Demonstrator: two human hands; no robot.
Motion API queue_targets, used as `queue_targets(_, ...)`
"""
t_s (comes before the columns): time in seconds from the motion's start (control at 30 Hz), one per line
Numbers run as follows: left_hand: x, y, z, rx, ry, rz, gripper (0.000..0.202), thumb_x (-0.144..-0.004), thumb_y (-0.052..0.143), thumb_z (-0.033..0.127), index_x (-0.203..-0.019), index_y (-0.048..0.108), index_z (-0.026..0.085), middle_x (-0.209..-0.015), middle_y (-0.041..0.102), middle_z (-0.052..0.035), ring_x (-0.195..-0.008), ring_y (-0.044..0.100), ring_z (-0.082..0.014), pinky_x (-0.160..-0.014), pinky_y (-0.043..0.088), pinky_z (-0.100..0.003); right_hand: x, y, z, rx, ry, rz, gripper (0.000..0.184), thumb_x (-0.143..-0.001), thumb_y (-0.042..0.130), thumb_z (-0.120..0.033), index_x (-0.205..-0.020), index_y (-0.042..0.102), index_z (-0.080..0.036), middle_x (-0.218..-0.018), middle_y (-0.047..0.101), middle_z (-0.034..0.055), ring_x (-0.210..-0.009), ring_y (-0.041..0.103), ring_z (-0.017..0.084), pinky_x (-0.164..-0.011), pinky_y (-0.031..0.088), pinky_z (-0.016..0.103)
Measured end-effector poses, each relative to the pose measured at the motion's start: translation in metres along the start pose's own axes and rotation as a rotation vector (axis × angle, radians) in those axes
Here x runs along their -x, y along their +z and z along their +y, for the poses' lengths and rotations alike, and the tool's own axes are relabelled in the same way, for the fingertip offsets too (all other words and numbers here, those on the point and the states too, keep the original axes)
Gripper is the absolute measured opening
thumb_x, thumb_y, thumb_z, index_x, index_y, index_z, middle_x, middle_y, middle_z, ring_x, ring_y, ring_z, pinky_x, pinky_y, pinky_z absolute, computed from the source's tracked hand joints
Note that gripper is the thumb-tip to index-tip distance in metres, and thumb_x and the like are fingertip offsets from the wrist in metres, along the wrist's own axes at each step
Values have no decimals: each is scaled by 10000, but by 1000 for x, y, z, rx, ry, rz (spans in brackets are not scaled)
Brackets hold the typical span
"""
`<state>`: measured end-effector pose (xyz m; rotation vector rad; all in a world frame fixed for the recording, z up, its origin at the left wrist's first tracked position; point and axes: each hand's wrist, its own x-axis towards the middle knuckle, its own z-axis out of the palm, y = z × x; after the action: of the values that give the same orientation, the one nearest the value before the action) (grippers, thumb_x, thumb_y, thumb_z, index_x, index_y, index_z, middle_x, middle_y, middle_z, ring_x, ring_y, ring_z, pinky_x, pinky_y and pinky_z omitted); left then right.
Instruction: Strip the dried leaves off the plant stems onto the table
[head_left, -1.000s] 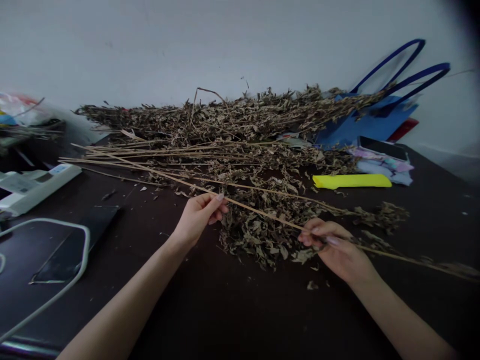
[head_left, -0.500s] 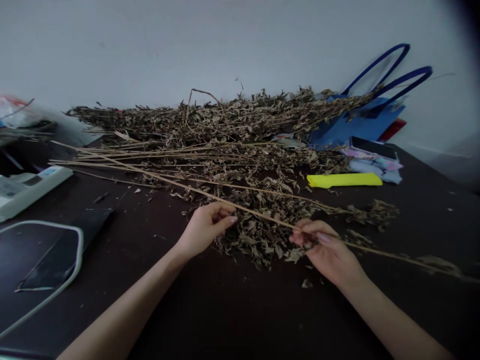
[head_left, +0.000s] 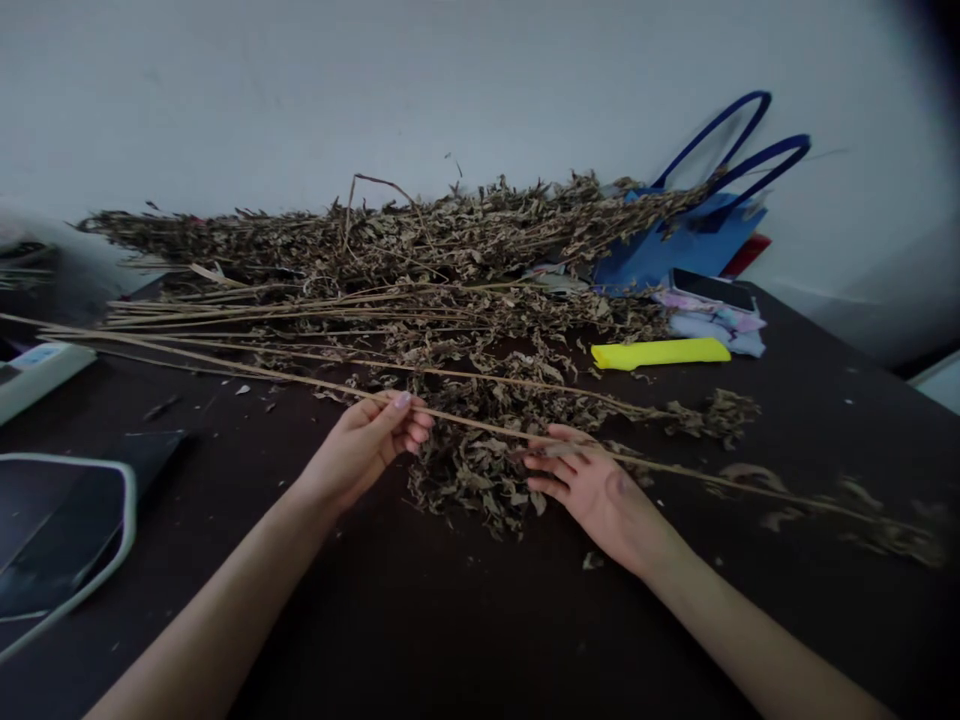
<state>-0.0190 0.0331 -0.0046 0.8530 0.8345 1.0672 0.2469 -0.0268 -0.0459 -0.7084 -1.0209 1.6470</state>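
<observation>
A long, thin dried stalk (head_left: 480,424) runs slantwise across the view, with withered leaves toward its right end. My left hand (head_left: 364,440) pinches it between thumb and fingers left of the middle. Farther right, my right hand (head_left: 592,490) has its fingers stretched out and apart beside the stalk; whether it touches the stalk I cannot tell. Between and beneath both hands lies a heap of loose dried leaves (head_left: 480,480). Just behind, another bare stalk (head_left: 480,376) ends in a leafy tip.
Bundles of dried plants (head_left: 435,235) lie along the wall, partly over a blue bag (head_left: 645,250). A yellow strip-like object (head_left: 660,353) and a phone (head_left: 712,290) on cloth sit at right. A power strip (head_left: 45,375) and a pale cable (head_left: 129,510) are at left on the dark table (head_left: 465,640).
My left hand now pinches the stalk, which it was not gripping before. The fingers of my right hand have opened from the stalk. The view has shifted slightly to the right.
</observation>
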Motion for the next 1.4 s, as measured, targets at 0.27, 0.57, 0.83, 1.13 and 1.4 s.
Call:
queue_targets(0.27, -12, -30, 15, -16, 70, 74, 125, -817, 580, 182, -776, 650, 87, -688, 638, -48, -546, 554, -59, -525, 489, -134, 2, -4, -1, 55, 141, 68, 288, -871, 509, -377, -1103, 581, -223, -1048, 597, 82, -797, 596, 152, -691, 501, 291)
queue_targets(0.57, -15, -59, 34, -32, 83, 171, 199, -869, 500, 146, -738, 646, 110, -658, 634, -29, -531, 536, -43, -502, 489, -106, 0, -5, -12, -96, 13, 327, 147, -795, 620, -275, -937, 597, -244, -766, 527, -14, -560, 446, 78, -492, 403, 203)
queue_targets(0.83, -12, -73, 50, -47, 82, 264, 316, -928, 353, 106, -724, 593, 129, -593, 584, 9, -524, 470, -34, -493, 452, -89, -5, -19, -18, -279, 70, 453, 196, -803, 600, -380, -894, 630, -210, -671, 437, -33, -485, 356, 48, -411, 338, 164)
queue_targets(1.13, -14, -89, 57, 41, 132, 286, 339, -940, 342, 174, -669, 544, 143, -567, 531, 24, -535, 443, -39, -532, 435, -113, 17, -4, -31, 717, -167, 418, 105, -828, 580, -317, -849, 628, -226, -595, 473, -19, -498, 424, 104, -470, 358, 247)
queue_targets(1.4, -12, -83, 58, 29, 157, 318, 369, -950, 302, 158, -660, 529, 143, -563, 527, 23, -542, 440, -44, -550, 428, -128, 21, -20, -57, 1620, -773, 447, 417, -799, 590, -140, -1180, 558, -306, -1087, 589, 48, -990, 540, 252, -919, 391, 423)
